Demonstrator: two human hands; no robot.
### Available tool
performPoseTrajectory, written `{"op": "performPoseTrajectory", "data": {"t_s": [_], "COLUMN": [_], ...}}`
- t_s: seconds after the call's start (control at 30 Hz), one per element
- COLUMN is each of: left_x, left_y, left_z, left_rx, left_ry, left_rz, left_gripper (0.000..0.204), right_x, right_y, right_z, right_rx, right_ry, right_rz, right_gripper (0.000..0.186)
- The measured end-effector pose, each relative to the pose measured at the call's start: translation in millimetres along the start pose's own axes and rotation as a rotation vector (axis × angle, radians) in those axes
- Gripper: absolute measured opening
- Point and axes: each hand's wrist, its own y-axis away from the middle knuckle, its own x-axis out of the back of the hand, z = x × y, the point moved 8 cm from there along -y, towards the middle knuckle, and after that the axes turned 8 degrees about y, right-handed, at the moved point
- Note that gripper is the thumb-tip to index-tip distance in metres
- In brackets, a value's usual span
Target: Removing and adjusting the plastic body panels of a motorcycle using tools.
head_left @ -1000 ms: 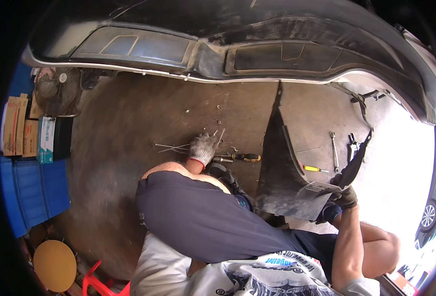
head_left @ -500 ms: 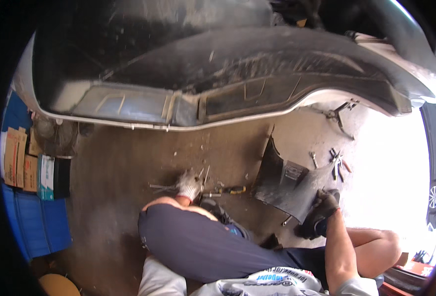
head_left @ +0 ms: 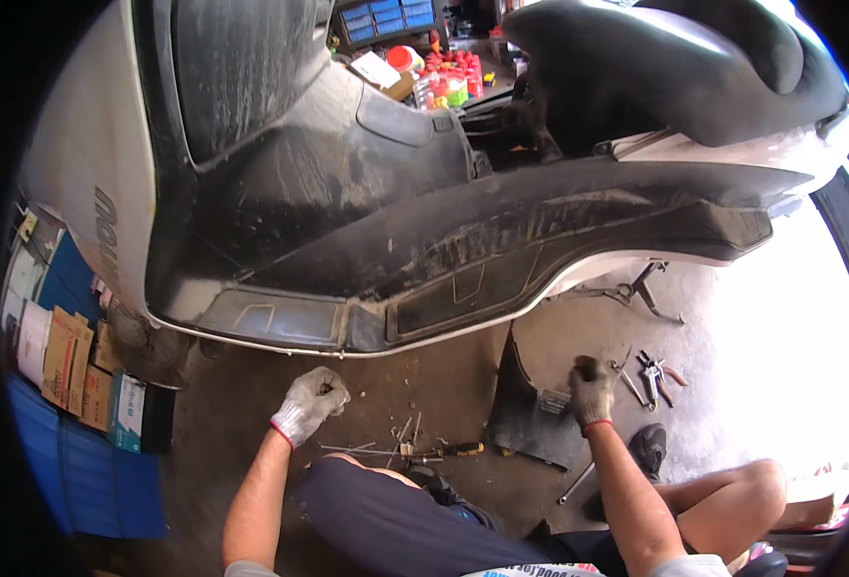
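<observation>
We see the dark, bent panel (head_left: 524, 423) on the floor, a bit right of the middle in the lower half of the picture. It is longest from top to bottom: a thin tip points up toward the big scooter (head_left: 424, 245), and the wide part spreads out low and to the right.

Our right hand (head_left: 591, 387) is much the nearer one. It is over by the panel's right edge, just beside it or touching it; we cannot tell which. Its fingers look curled in, but they are blurry, so we cannot tell if they have hold of anything.

Our left hand (head_left: 315, 400) is well apart from the panel, off to the left of it. Its fingers are half curled, and we cannot see if something small is tucked inside. Below it lie some thin rods (head_left: 352, 448). A screwdriver (head_left: 463, 449) lies between them and the panel. The pliers (head_left: 651, 380) lie to the right of our right hand.
</observation>
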Motion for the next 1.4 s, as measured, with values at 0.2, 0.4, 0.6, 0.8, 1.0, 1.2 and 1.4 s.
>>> {"op": "performPoseTrajectory", "data": {"t_s": [0.2,0.4,0.6,0.8,1.0,1.2,1.4], "left_x": [-54.3,-144.1,-180.2,-197.7,-201.2,-156.3,-128.2], "left_y": [-1.9,-24.4,-29.4,-36.5,-52.8,-106.5,-122.4], "left_z": [133.1,187.4,184.5,169.4,171.6,195.1,270.1], "left_rx": [-0.254,-0.151,-0.045,-0.014,-0.04,-0.526,-0.933], "left_ry": [0.297,0.798,0.95,0.932,0.901,0.044,-0.519], "left_rz": [-0.221,-0.482,-0.6,-0.62,-0.454,0.236,0.777], "left_gripper": [0.014,0.02,0.016,0.033,0.017,0.043,0.094], "right_x": [-13.4,18.2,36.4,40.8,33.5,41.4,43.9], "right_y": [57.7,54.8,41.6,32.3,5.8,-70.0,-139.4], "right_z": [-201.1,-262.5,-254.5,-249.1,-248.9,-283.5,-357.0], "right_rx": [0.386,0.482,0.44,0.489,0.62,0.566,0.783], "right_ry": [-0.449,-0.562,-0.573,-0.502,-0.464,-0.566,-0.179], "right_rz": [-0.377,-0.434,-0.423,-0.312,-0.253,-0.214,-0.068], "right_gripper": [0.02,0.031,0.028,0.019,0.013,0.013,0.01]}}
